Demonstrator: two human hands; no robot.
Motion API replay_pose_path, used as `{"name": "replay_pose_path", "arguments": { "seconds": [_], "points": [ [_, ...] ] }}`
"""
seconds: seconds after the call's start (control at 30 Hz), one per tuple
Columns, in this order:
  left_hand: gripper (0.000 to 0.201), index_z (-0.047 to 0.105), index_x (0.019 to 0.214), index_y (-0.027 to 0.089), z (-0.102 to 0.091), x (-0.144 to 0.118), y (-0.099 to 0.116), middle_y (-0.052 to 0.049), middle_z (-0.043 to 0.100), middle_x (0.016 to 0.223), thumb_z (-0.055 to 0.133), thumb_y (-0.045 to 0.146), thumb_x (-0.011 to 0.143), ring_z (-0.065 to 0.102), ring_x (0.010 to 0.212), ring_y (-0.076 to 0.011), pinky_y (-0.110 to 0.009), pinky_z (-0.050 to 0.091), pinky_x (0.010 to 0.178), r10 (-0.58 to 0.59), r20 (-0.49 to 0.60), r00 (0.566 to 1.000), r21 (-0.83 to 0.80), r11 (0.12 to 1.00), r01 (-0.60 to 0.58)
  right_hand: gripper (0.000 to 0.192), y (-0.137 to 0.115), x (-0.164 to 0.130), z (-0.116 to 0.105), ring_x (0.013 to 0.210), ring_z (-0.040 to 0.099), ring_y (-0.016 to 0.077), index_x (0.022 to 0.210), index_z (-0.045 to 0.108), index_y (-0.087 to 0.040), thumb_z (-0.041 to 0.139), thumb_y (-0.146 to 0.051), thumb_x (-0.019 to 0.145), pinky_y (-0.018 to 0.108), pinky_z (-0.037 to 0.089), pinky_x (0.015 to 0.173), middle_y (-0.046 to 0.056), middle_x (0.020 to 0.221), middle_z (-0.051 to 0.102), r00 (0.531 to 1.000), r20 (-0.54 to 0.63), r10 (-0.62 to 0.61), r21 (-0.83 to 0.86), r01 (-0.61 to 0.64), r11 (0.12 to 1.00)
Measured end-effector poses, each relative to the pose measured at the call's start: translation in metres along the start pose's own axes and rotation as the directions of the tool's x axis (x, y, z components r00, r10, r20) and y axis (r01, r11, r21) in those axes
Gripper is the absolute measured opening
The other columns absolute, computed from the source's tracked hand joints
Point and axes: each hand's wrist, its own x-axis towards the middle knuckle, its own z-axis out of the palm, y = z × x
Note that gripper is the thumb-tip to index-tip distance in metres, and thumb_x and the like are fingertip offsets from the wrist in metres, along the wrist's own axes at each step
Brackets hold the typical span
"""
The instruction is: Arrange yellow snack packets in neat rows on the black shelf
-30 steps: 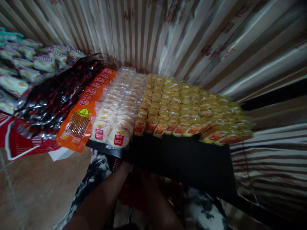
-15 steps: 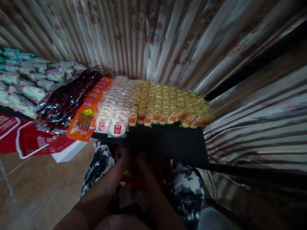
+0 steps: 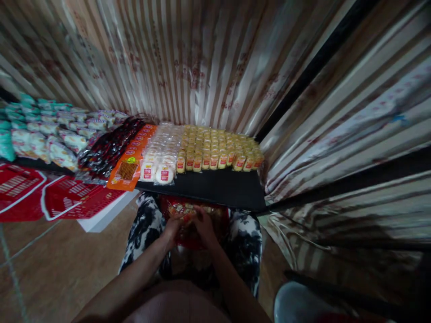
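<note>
Beyond my hands, the striped curtain (image 3: 208, 58) backs the black table (image 3: 215, 190), w/ rows of yellow packets (image 3: 218, 148) ahead, clear-wrapped cakes (image 3: 161, 154) & an orange pack (image 3: 129, 168) fwd-left, red baskets (image 3: 70, 202) far left. Under the table edge, a red basket (image 3: 195, 224) sits in my lap btwn the knees, left hand (image 3: 171, 229) & right hand (image 3: 204, 226) both curled over small packets (image 3: 188, 217) inside it. Can't tell how tight the grip is, too dim & blurred; packets look light, crinkly, slippery, prob crushable, so I'd pinch by the sealed ends.
</note>
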Motion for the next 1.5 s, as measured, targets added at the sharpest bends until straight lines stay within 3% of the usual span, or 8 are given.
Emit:
{"name": "replay_pose_path", "arguments": {
  "seconds": [0.1, 0.27, 0.5, 0.7, 0.87, 0.97, 1.23, 1.5],
  "points": [
    [0.038, 0.058, 0.089, 0.015, 0.006, -0.015, 0.004, 0.000, 0.062, 0.064, 0.071, 0.031, 0.056, 0.057, 0.055, -0.0122, -0.023, 0.043, 0.054, -0.001, 0.125, 0.992, 0.009, 1.000, -0.001, 0.033, -0.010, -0.009, -0.008, 0.103, 0.060, 0.0209, 0.102, 0.061, -0.017, 0.049, -0.023, 0.071, 0.040, 0.043, 0.097, 0.009, 0.107, 0.066, 0.998, -0.022, -0.067, -0.009, 0.066, 0.998],
    [0.044, 0.060, 0.091, 0.015, 0.021, -0.019, 0.017, -0.001, 0.064, 0.071, 0.072, 0.039, 0.057, 0.058, 0.064, -0.0134, -0.024, 0.045, 0.062, 0.124, 0.247, 0.961, 0.167, 0.971, -0.168, 0.033, -0.024, -0.008, -0.026, 0.095, 0.064, 0.0183, 0.105, 0.059, -0.021, 0.049, -0.022, 0.074, 0.032, 0.052, 0.084, 0.006, 0.104, 0.067, 0.984, -0.037, -0.173, 0.029, 0.174, 0.984],
    [0.026, 0.062, 0.083, 0.014, 0.059, -0.008, 0.052, 0.001, 0.061, 0.069, 0.069, 0.028, 0.062, 0.054, 0.062, -0.0101, -0.020, 0.040, 0.060, 0.245, 0.293, 0.924, 0.320, 0.886, -0.336, 0.032, -0.039, 0.022, -0.053, 0.093, 0.065, 0.0184, 0.105, 0.054, -0.018, 0.050, -0.027, 0.075, 0.033, 0.053, 0.084, 0.009, 0.102, 0.066, 0.984, -0.052, -0.171, 0.237, 0.178, 0.955],
    [0.015, 0.056, 0.076, 0.015, 0.104, 0.021, 0.076, 0.005, 0.054, 0.061, 0.065, 0.015, 0.065, 0.049, 0.055, -0.0076, -0.019, 0.039, 0.057, 0.335, 0.194, 0.922, 0.363, 0.849, -0.385, 0.038, -0.050, 0.063, -0.085, 0.100, 0.061, 0.0183, 0.114, 0.053, -0.015, 0.046, -0.032, 0.081, 0.033, 0.050, 0.088, 0.014, 0.114, 0.060, 0.939, -0.220, -0.263, 0.075, 0.285, 0.956],
    [0.016, 0.059, 0.083, 0.016, 0.146, 0.046, 0.095, 0.000, 0.060, 0.080, 0.065, 0.017, 0.068, 0.053, 0.063, -0.0084, -0.020, 0.042, 0.065, 0.557, 0.096, 0.825, 0.642, 0.599, -0.479, 0.036, -0.054, 0.110, -0.118, 0.104, 0.054, 0.0200, 0.108, 0.060, -0.014, 0.037, -0.028, 0.084, 0.039, 0.043, 0.094, 0.013, 0.109, 0.060, 0.785, -0.434, -0.443, -0.317, 0.327, 0.890],
    [0.019, 0.060, 0.089, 0.016, 0.172, 0.058, 0.104, -0.002, 0.062, 0.085, 0.063, 0.016, 0.071, 0.057, 0.069, -0.0092, -0.021, 0.043, 0.069, 0.586, 0.066, 0.807, 0.696, 0.552, -0.458, 0.039, -0.052, 0.135, -0.127, 0.104, 0.053, 0.0194, 0.110, 0.060, -0.014, 0.035, -0.024, 0.083, 0.038, 0.042, 0.095, 0.013, 0.108, 0.060, 0.737, -0.482, -0.474, -0.393, 0.302, 0.869],
    [0.021, 0.059, 0.099, 0.020, 0.215, 0.084, 0.115, -0.005, 0.063, 0.098, 0.058, 0.027, 0.079, 0.060, 0.091, -0.0195, -0.028, 0.045, 0.076, 0.646, -0.041, 0.762, 0.821, 0.456, -0.342, 0.044, -0.033, 0.167, -0.131, 0.098, 0.055, 0.0198, 0.112, 0.062, -0.015, 0.033, -0.015, 0.079, 0.037, 0.045, 0.092, 0.012, 0.101, 0.059, 0.718, -0.500, -0.484, -0.412, 0.295, 0.862],
    [0.024, 0.051, 0.102, 0.014, 0.231, 0.106, 0.101, -0.008, 0.059, 0.100, 0.055, 0.028, 0.082, 0.059, 0.091, -0.0197, -0.028, 0.046, 0.077, 0.767, 0.018, 0.641, 0.836, 0.341, -0.431, 0.044, -0.026, 0.169, -0.133, 0.092, 0.058, 0.0189, 0.113, 0.062, -0.015, 0.034, -0.016, 0.079, 0.036, 0.049, 0.085, 0.012, 0.103, 0.058, 0.725, -0.514, -0.458, -0.367, 0.297, 0.882]
  ]
}}
